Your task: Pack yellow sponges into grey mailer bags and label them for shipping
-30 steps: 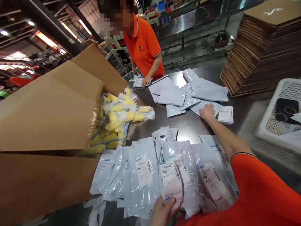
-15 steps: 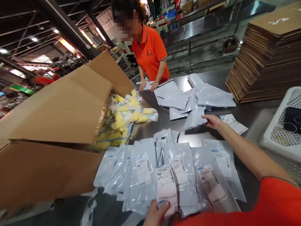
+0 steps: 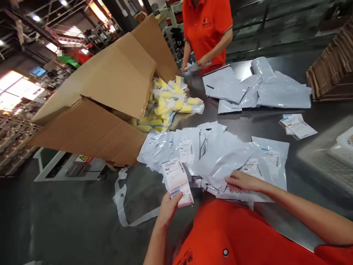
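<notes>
"Hands, what did they do?"
"Left hand [image 3: 168, 210] pinched labeled packet [image 3: 177, 182], lower middle; right hand [image 3: 244, 182] lay spread on bags [image 3: 220, 158]."
"And what was left?"
"Yellow bundles [image 3: 168, 105] lay by open carton [image 3: 118, 70] at upper left."

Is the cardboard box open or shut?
Open: the cardboard box has its flaps spread, and yellow packets spill onto the steel table.

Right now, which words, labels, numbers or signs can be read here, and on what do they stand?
The barcode label on the packet in the left hand: too small to read.
Loose label slips: too small too.
Yellow warning triangle below the carton: no readable words.
</notes>
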`<state>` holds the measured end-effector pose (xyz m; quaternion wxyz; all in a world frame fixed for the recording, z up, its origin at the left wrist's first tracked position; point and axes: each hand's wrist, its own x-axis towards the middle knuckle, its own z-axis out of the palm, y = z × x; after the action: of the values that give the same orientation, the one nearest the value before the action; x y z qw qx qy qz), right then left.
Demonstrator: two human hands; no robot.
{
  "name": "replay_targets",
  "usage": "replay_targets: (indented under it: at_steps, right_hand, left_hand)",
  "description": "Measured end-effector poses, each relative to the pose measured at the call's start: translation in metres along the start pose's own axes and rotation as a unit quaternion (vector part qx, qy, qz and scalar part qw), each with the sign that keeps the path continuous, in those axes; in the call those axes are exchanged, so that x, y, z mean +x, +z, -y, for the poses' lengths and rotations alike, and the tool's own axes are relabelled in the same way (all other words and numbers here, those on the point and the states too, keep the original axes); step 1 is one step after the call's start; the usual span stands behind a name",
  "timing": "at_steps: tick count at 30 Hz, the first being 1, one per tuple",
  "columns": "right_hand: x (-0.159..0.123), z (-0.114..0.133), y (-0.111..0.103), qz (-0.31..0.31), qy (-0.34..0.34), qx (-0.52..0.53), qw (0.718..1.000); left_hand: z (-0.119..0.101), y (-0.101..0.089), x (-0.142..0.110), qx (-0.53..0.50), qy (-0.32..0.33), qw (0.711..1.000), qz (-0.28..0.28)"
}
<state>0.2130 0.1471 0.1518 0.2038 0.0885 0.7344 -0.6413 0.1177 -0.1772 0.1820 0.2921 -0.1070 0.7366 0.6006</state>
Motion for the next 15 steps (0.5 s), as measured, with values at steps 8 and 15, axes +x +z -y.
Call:
replay_targets:
  at_steps: [8,15]
  right_hand:
    - [0.014,0.08,-0.011,-0.006,-0.14,-0.108,0.984]
    - [0.042,0.083,0.035,0.015,-0.175,-0.02,0.984]
  left_hand:
    - [-0.007,0.028,-0.025,0.136,0.068,0.966,0.21]
    - [-0.023,0.013,-0.025,0.105,0.055,0.963,0.24]
